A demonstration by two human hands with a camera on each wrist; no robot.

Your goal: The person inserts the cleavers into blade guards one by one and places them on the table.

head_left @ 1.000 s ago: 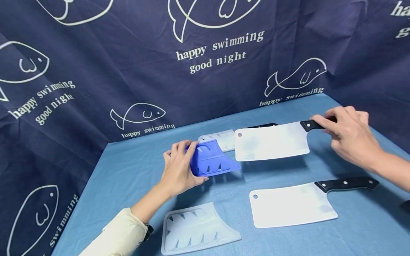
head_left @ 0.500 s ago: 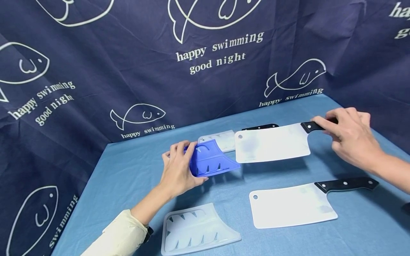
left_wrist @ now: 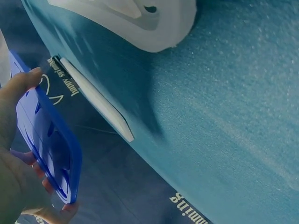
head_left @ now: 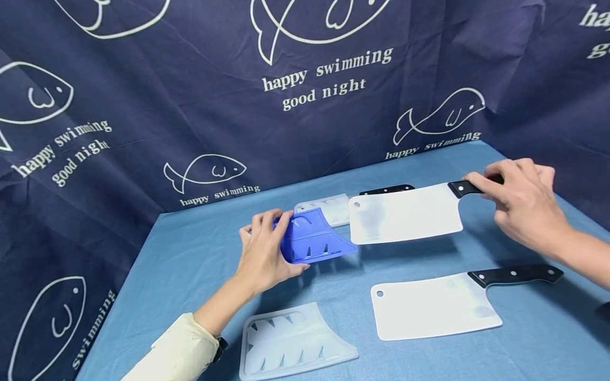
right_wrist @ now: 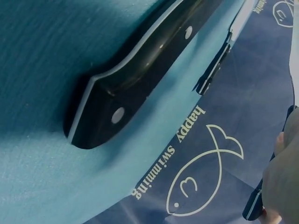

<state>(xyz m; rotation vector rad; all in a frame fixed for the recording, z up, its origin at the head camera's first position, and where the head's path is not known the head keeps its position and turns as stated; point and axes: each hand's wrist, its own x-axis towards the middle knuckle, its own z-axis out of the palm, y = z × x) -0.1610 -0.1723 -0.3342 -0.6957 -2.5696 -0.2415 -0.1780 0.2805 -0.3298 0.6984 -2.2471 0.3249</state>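
My left hand (head_left: 264, 248) grips a blue blade cover (head_left: 312, 235) by its closed end, thumb below and fingers over the top. In the left wrist view the blue cover (left_wrist: 46, 135) is held up off the table. My right hand (head_left: 521, 203) holds a cleaver (head_left: 405, 214) by its black handle, the broad blade pointing left. The blade's front edge hangs just right of the blue cover's open end, in line with it but outside it. A second cleaver (head_left: 436, 307) lies on the table nearer me, its handle (right_wrist: 135, 79) large in the right wrist view.
A clear white blade cover (head_left: 297, 338) lies at the front left. Behind the held things, another cleaver lies with its blade in a clear cover (head_left: 329, 209) and its black handle (head_left: 388, 189) showing. A dark blue fish-print curtain (head_left: 214, 106) rises behind the blue table (head_left: 190, 248).
The held cleaver has sunk very slightly, showing more of the black handle behind it. My left hand with the blue cover has barely shifted.
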